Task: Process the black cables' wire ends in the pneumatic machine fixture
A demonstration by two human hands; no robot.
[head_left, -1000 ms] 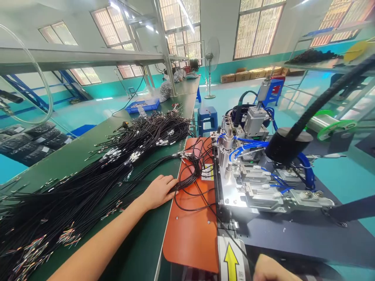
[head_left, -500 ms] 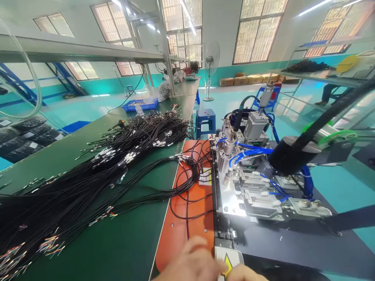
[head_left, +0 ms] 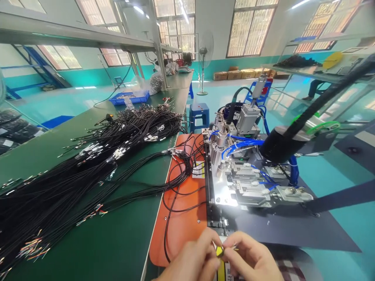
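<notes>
Thin black-sheathed cable [head_left: 165,239]: left hand [head_left: 197,255] and right hand [head_left: 252,254] seemingly pinch its end (mostly hidden). End-handling step, probably; next calls for steadiness.

Green bench [head_left: 102,244], black cable bundles [head_left: 88,171], blue tray [head_left: 118,101]

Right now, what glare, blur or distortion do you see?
Head view: white glare on the metal plate; head view: windows bright, partly washed out; head view: left hand looks slightly soft; head view: shelf appears stretched toward the left edge.
</notes>
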